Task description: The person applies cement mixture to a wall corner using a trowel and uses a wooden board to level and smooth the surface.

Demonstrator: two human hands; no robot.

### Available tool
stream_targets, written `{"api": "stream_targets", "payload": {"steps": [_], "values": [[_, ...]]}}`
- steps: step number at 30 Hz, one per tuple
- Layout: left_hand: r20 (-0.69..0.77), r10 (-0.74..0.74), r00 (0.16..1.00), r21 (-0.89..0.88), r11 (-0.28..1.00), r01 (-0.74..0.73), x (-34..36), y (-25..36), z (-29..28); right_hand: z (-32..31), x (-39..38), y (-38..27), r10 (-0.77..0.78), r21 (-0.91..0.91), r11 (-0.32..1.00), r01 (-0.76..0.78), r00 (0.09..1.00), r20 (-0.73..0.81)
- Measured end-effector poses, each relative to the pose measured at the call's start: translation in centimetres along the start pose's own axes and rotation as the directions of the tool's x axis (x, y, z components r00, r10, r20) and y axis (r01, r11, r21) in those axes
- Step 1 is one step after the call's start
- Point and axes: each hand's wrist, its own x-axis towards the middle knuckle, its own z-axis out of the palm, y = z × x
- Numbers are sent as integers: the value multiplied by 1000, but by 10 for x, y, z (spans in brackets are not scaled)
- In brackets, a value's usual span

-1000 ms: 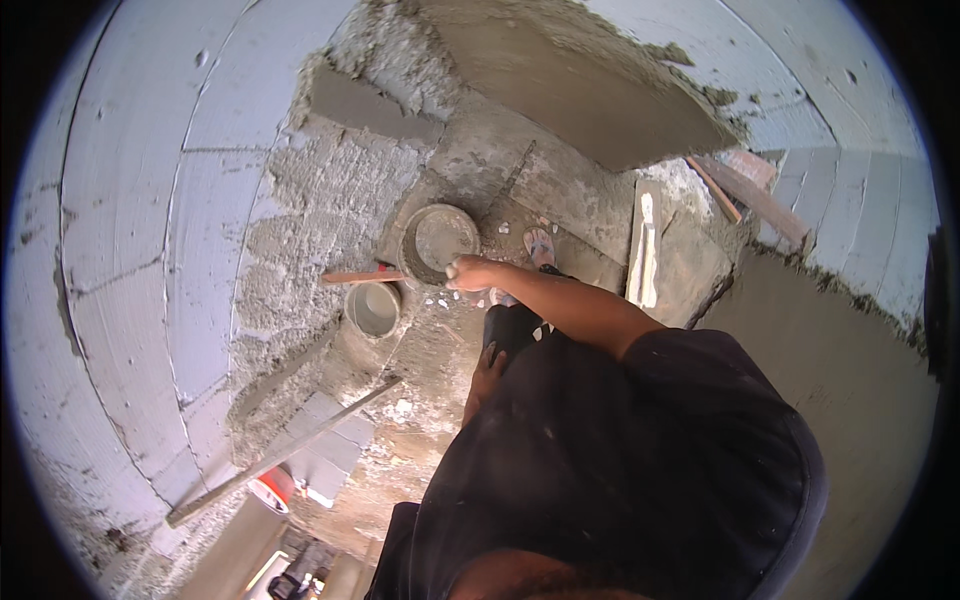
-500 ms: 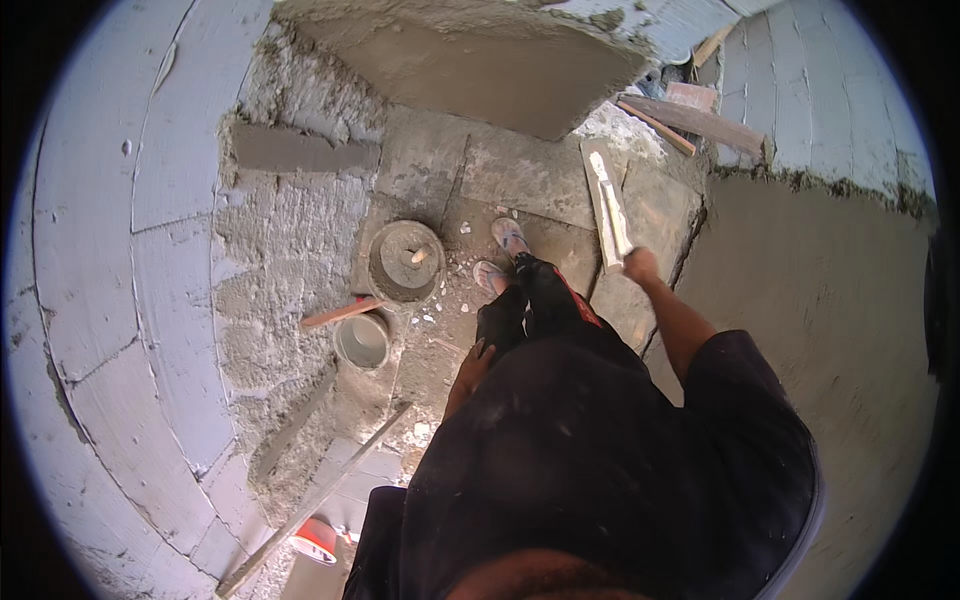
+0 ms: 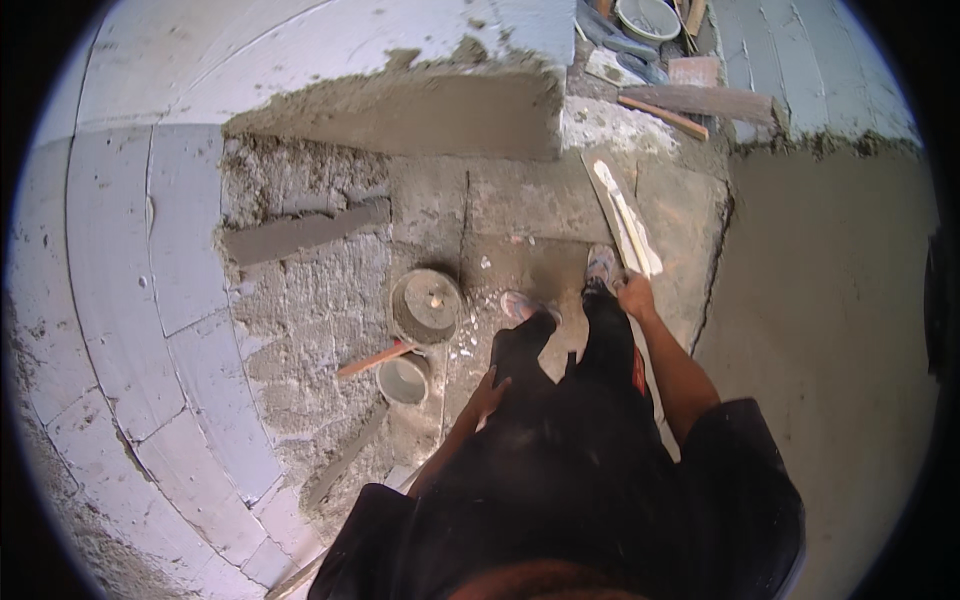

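My right hand is closed around the near end of a long plastering float. The float has a narrow grey board and a pale handle spattered white, and it points away from me over the floor. My left hand hangs against my left thigh with its fingers loosely stretched, nothing seen in it. Ahead of that hand stands a round mortar bucket with grey mix and a small pale piece inside. Just nearer is a smaller bucket, and a reddish-brown wooden strip lies between the two.
Fresh grey plaster covers the right wall and a patch ahead. On the left, pale block wall meets a rough coat with a smooth mortar band. Planks and a white basin lie at the far right. White crumbs dot the floor.
My feet have moved apart, the right one now further right beside the float. The view has shifted, showing more of the far corner. The float stays in my right hand.
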Motion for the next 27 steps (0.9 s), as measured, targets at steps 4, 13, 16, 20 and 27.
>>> {"api": "stream_targets", "payload": {"steps": [4, 13, 16, 20, 27], "values": [[-329, 14, 944, 181, 982, 49, 50, 40, 1, 7, 57, 12, 43, 165, 986, -36, 998, -45], [-422, 620, 662, 481, 772, -416, 275, 138, 18, 141, 229, 235, 73, -215, 973, -83, 996, -50], [-305, 759, 575, 457, 647, -611, 364, 164, 35, 177, 253, 264, -58, -199, 979, 35, 992, -109], [-288, 757, 586, 352, 653, -671, 422, 173, 47, 190, 256, 253, -105, -131, 988, 81, 976, -193], [-331, 920, 210, 470, 354, -809, 423, 186, 26, 198, 254, 235, -133, -8, 984, 176, 716, -685]]}}
